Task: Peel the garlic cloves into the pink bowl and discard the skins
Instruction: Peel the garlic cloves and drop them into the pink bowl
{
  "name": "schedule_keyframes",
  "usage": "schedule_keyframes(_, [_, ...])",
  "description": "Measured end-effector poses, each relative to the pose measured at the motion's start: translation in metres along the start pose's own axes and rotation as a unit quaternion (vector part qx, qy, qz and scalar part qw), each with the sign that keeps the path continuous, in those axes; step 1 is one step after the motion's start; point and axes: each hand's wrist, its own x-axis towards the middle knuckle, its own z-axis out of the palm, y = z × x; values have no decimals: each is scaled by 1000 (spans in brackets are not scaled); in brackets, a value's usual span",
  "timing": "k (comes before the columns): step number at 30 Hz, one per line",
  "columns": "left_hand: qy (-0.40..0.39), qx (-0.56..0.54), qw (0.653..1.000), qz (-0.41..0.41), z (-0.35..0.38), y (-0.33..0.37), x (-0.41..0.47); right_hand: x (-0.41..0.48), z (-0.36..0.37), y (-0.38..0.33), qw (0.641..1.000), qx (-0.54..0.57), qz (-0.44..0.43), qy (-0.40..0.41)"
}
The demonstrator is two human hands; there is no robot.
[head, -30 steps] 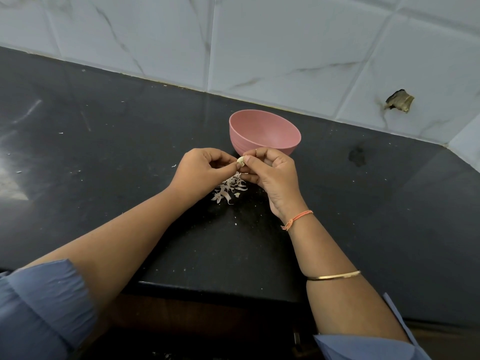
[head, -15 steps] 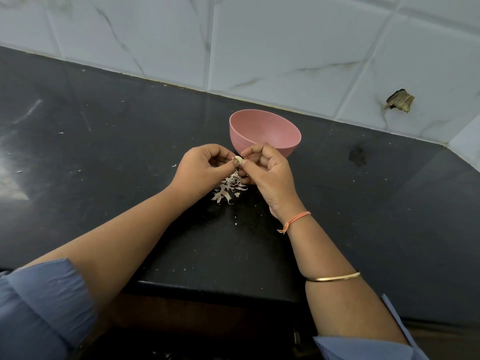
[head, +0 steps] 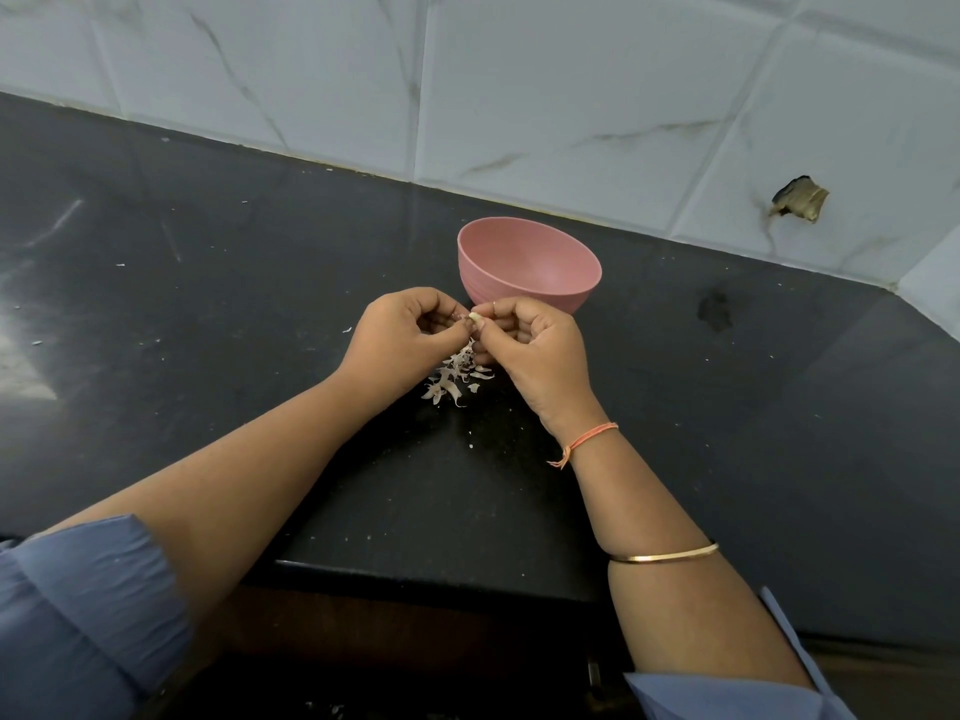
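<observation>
pink bowl (head: 519, 296), smooth and round with faint ribs on its outer wall, upright on the black counter (head: 260, 304) close to the back edge, about midway along it.

left hand (head: 405, 335) curled, knuckles up, thumb and forefinger narrowed to a pinch on a small garlic clove (head: 474, 318). right hand (head: 530, 345) curled the same way, thumb and fingertips pinching the same clove from the other side, other fingers folded toward the palm. both hands raised off the counter, fingertips meeting just in front of the bowl's near wall. clove pale, whitish-yellow, mostly hidden by the fingertips; how much skin remains on it, cannot tell.

papery skins (head: 454, 379), thin, pinkish-white, curled and flaky, in a loose heap on the counter under the hands, on the front-edge side of the bowl.

bare forearms angling in over the front edge, one from each side. rolled blue sleeve (head: 78, 605) of soft cloth on the left arm. orange thread (head: 587, 439) tied round the right wrist, slim gold bangle (head: 665, 553) farther up that forearm.

counter of dark polished stone, finely speckled, dotted with tiny white flecks, glare toward the left edge, a dull dark stain (head: 716, 310) right of the bowl. behind the back edge, glossy white tiles (head: 519, 96) with grey marble veins, one with a ragged broken hole (head: 797, 199) toward the right.
</observation>
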Motion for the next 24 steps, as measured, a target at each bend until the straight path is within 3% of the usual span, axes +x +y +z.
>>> schedule_keyframes(11, [50, 1, 999, -21, -2, -4, 2, 2, -2, -6, 972, 197, 129, 23])
schedule_keyframes(16, [77, 24, 996, -29, -2, -8, 5, 3, -4, -7, 965, 228, 126, 15])
schedule_keyframes(24, [83, 33, 995, -33, -3, -9, 8, 1, -4, -3, 985, 160, 57, 23])
